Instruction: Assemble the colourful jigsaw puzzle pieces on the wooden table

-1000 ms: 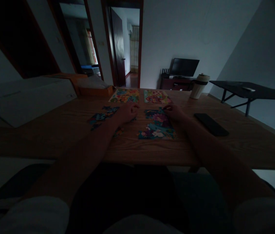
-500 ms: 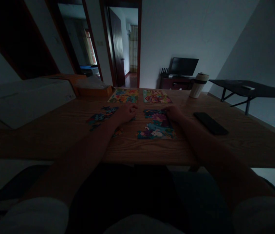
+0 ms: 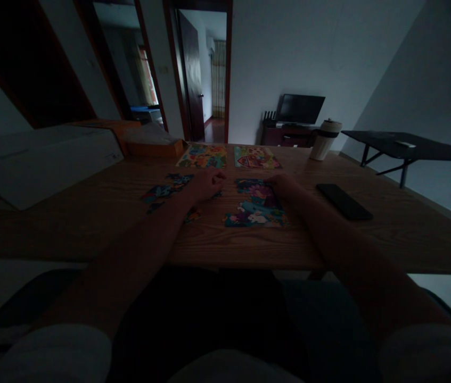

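Partly joined blue-and-purple flat jigsaw (image 3: pixel 259 199) on brown wood-grain table (image 3: pixel 225 242), right of centre; long axis seemingly near-to-far. Bare right hand (image 3: pixel 283 186) nearer, fingertips at jigsaw's far right corner, grip unclear. Bare left hand (image 3: pixel 205 185) apart, left of jigsaw, fingers loosely curled; cannot tell if holding anything.

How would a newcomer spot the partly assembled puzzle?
On the brown wooden table, find the black rectangular phone. Left of it, by the bare right hand, lies the partly assembled teal jigsaw puzzle; unlike the scattered dark pieces further left, it forms one joined block.
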A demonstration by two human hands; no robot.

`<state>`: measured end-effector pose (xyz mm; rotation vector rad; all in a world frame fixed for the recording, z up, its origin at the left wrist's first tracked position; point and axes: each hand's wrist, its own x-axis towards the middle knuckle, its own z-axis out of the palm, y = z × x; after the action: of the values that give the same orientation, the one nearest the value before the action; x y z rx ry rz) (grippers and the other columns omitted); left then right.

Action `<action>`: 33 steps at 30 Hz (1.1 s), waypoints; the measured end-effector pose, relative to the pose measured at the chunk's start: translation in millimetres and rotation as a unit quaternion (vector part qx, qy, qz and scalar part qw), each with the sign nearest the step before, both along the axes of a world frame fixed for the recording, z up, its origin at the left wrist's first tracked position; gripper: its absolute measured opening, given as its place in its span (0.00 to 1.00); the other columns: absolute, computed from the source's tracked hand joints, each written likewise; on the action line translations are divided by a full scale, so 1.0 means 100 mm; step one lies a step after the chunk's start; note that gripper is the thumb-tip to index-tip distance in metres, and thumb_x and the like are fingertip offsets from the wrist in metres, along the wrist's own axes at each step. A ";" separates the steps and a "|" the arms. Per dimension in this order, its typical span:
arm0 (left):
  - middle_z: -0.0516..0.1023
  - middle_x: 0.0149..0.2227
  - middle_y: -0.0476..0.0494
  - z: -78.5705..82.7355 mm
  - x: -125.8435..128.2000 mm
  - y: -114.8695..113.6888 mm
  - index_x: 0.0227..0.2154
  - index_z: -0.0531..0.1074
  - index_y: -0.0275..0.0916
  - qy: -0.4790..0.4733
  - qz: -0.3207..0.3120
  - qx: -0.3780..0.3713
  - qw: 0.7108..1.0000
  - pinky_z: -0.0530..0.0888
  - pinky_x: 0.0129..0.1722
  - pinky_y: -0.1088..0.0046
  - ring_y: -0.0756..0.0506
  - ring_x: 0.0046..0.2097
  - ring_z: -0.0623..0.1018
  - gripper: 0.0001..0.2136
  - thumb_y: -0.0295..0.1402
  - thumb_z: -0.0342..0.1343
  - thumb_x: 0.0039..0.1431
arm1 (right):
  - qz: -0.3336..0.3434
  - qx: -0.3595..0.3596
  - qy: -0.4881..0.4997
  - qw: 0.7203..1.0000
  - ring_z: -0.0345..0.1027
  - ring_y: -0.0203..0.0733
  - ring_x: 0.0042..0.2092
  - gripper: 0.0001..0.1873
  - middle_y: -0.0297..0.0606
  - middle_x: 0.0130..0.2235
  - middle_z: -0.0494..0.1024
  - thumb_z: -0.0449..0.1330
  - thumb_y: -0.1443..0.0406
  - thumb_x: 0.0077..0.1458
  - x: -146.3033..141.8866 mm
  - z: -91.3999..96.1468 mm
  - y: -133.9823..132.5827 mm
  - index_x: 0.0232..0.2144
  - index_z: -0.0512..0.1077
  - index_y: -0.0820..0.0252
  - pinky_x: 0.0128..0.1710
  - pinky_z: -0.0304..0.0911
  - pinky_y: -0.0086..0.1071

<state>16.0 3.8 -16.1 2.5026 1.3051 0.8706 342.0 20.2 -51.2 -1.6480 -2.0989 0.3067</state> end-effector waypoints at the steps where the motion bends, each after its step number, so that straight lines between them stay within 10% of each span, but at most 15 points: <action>1: 0.79 0.39 0.43 0.00 0.00 0.00 0.42 0.78 0.38 0.001 0.002 0.000 1.000 0.74 0.39 0.68 0.44 0.37 0.77 0.12 0.34 0.55 0.57 | 0.019 0.004 -0.018 1.000 0.78 0.51 0.48 0.18 0.38 0.46 0.84 0.64 0.72 0.53 0.01 0.00 0.00 0.44 0.84 0.50 0.50 0.68 0.34; 23: 0.78 0.40 0.41 0.01 -0.01 -0.01 0.43 0.78 0.38 -0.010 0.004 0.002 1.000 0.74 0.42 0.68 0.43 0.39 0.77 0.11 0.33 0.56 0.58 | -0.121 -0.008 0.200 0.972 0.77 0.41 0.35 0.19 0.47 0.42 0.83 0.63 0.69 0.58 -0.08 0.06 -0.04 0.52 0.76 0.64 0.33 0.70 0.29; 33: 0.79 0.38 0.41 0.01 0.01 -0.02 0.43 0.79 0.38 0.003 0.012 -0.004 1.000 0.74 0.42 0.67 0.43 0.39 0.78 0.13 0.33 0.56 0.56 | -0.116 0.017 0.069 0.991 0.77 0.44 0.37 0.09 0.43 0.36 0.84 0.63 0.63 0.57 -0.16 0.04 -0.06 0.36 0.81 0.61 0.35 0.68 0.29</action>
<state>16.8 2.2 -14.6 2.4899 1.3401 0.8620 325.6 14.0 -46.9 -1.7767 -1.7824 0.2971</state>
